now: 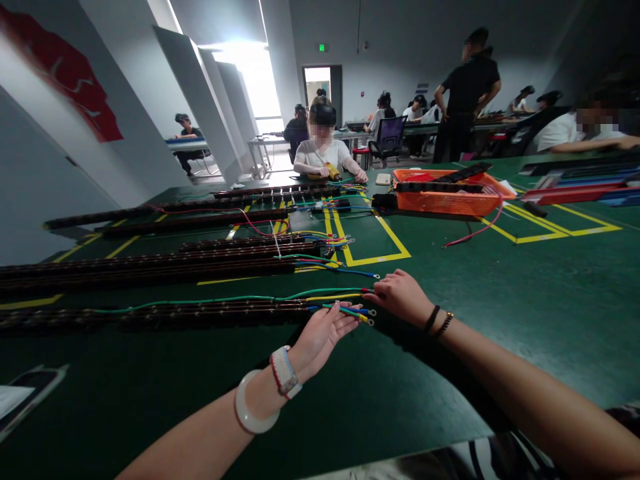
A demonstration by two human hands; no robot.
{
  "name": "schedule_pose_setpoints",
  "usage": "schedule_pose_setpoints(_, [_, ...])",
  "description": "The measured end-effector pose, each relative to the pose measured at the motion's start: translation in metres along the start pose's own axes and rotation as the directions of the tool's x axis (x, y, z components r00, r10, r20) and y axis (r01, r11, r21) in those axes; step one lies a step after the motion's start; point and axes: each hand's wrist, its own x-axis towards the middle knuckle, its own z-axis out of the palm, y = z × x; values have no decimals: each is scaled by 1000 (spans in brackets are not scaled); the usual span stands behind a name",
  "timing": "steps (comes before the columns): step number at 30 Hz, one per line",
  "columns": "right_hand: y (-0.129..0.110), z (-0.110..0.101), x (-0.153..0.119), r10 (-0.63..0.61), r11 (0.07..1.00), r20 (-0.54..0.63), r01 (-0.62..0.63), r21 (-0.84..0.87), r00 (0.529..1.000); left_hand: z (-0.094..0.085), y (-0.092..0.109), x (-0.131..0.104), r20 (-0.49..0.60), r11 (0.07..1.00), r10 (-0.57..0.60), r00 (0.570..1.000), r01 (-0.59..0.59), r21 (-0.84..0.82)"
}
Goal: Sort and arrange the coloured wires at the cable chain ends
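My left hand [323,333] is at the end of the nearest dark cable bundle [200,315], its fingers under and around several short wires with ring terminals [370,313]. Blue, green and yellow wire ends stick out past its fingertips. To the right, my right hand [400,293] is closed, pinching the tips of a long green wire [300,293] and a yellow wire [330,297]. A blue wire with a ring terminal [376,275] lies just behind my right hand. The green wire runs left along the bundle.
More dark bundles [150,270] lie behind on the green table [480,287], which has yellow tape marks. An orange basket [440,201] stands at the back right, near red and blue strips [580,193]. Across the table, a person [325,157] holds a yellow tool.
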Motion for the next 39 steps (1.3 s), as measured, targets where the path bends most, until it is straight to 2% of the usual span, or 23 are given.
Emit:
schedule_pose_setpoints(7, [-3, 5, 2, 18, 999, 53, -16, -48, 998, 5, 2, -1, -15, 1000, -4, 1000, 4, 5])
schedule_pose_setpoints(11, [-3, 9, 1, 16, 999, 44, -14, -36, 999, 6, 3, -1, -31, 1000, -10, 999, 10, 7])
schedule_pose_setpoints(14, [-1, 7, 0, 8, 1000, -6, -8, 13, 1000, 5, 2, -1, -37, 1000, -8, 999, 8, -9])
schedule_pose_setpoints(17, [-1, -4, -3, 3, 996, -147, 11, 93, 989, 3, 1, 0, -37, 1000, -3, 999, 2, -24])
schedule_pose_setpoints(19, [-3, -14, -5, -69, 987, -243, 101, 122, 967, 1, 0, 1, -22, 1000, 6, 1000, -7, -21])
schedule_pose_setpoints(22, [-8, -23, -9, -293, 942, -319, 329, 66, 901, -2, -2, 3, 35, 1000, 23, 999, -23, -18])
schedule_pose_setpoints(25, [-14, -22, -12, -482, 865, -313, 501, -23, 818, -4, -5, 5, 45, 998, 46, 998, -45, -38])
schedule_pose_setpoints(28, [-17, -16, -13, -556, 825, -275, 561, -66, 785, -6, -7, 7, 26, 998, 49, 998, -48, -40])
schedule_pose_setpoints(35, [-18, -15, -14, -476, 878, -233, 472, -78, 848, -4, -5, 5, 53, 999, 40, 998, -39, -34])
schedule_pose_setpoints(39, [-18, -19, -13, -361, 930, -254, 366, -30, 897, 2, -1, 1, 74, 999, 33, 997, -32, -9])
